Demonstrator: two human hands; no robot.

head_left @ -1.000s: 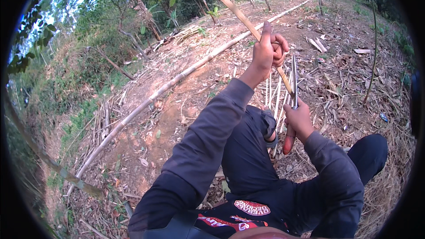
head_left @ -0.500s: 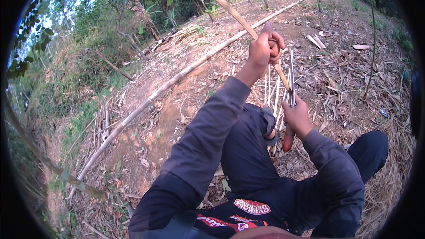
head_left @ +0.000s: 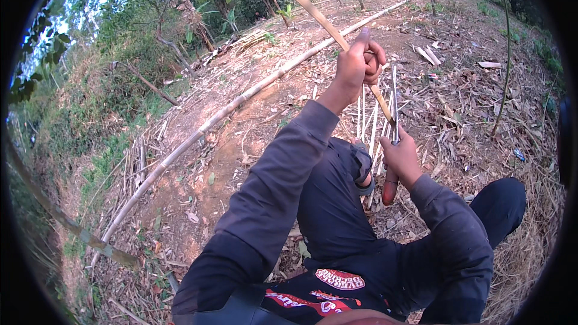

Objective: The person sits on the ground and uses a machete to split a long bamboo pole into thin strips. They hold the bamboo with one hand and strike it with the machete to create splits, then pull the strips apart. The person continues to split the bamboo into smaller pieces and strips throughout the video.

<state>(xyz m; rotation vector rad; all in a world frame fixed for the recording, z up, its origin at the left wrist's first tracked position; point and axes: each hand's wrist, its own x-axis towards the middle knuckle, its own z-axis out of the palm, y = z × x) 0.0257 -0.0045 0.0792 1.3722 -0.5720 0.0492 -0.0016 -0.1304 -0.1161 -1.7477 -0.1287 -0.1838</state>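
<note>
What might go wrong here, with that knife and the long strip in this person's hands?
The bare left hand grips the strip close to the knife in the right hand, so a slip might cut the fingers. In this view a foot shows just below the two hands, so a dropped knife could perhaps hit it. The strip's far end runs out of the picture, so it might snag on something unseen.

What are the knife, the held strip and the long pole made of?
The blade looks like metal: grey and shiny. The handle is perhaps smooth wood, being reddish-brown, but I can't be sure. The strip may be split bamboo: flat, smooth, pale tan. The pole seems dull bamboo, with faint joints.
</note>
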